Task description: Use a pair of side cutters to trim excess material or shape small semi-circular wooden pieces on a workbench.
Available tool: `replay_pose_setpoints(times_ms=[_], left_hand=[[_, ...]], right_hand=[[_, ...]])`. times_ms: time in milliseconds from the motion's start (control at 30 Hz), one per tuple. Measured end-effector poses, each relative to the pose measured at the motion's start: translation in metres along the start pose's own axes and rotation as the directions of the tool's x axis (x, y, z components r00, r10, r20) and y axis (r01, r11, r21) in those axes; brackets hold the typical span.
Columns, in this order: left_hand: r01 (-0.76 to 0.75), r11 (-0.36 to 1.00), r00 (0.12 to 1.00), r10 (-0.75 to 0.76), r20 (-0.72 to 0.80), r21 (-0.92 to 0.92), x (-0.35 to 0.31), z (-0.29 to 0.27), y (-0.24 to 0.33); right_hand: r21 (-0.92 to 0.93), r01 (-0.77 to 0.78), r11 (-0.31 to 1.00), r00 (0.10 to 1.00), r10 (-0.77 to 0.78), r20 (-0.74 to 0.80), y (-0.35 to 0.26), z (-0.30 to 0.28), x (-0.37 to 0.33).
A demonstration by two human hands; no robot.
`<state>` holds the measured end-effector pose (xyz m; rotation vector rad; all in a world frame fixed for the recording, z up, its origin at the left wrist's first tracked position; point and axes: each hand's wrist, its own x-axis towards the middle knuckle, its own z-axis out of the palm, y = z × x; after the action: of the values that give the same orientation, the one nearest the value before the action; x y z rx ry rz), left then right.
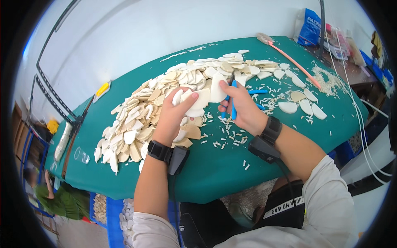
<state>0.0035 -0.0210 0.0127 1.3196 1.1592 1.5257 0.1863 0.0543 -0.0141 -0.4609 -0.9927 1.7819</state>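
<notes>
My left hand (pixel 173 112) is closed on several flat, white half-round pieces (pixel 199 101), its thumb pressing on their faces. In my right hand (pixel 247 106) is a hand tool with blue handles (pixel 234 99), probably cutters or pliers; its dark jaws point away from me and are partly hidden. A white rounded piece (pixel 218 89) stands upright at my right thumb tip, beside the pieces in my left hand. Behind and left of both hands spreads a large heap of similar white and cream pieces (pixel 134 124). Small white trimmings (pixel 227 136) lie below my right hand.
Blue handles (pixel 259 91) of another tool lie right of my right hand. Loose half-round pieces (pixel 288 108) and a pink-handled brush (pixel 295 64) lie farther right on the green tabletop (pixel 198 177). A clear cup (pixel 82 156) is left. Another person (pixel 62 200) is at lower left.
</notes>
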Motion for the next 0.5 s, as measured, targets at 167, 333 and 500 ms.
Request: replay_pose_setpoints(times_ms=[167,333,500], left_hand=[[-0.032,0.997,0.999,0.033,-0.013,0.064,-0.002,0.002,0.001],[-0.005,1.000,0.991,0.008,-0.135,0.028,-0.002,0.001,0.003],[0.012,1.000,1.000,-0.012,-0.028,0.003,0.003,0.001,-0.007]], right_hand=[[0.077,-0.085,0.993,0.995,0.089,-0.046,-0.001,0.003,-0.002],[0.161,-0.134,0.978,0.990,0.124,0.067,0.007,-0.007,0.007],[0.077,-0.038,0.996,0.999,0.037,0.014,0.006,0.006,-0.001]])
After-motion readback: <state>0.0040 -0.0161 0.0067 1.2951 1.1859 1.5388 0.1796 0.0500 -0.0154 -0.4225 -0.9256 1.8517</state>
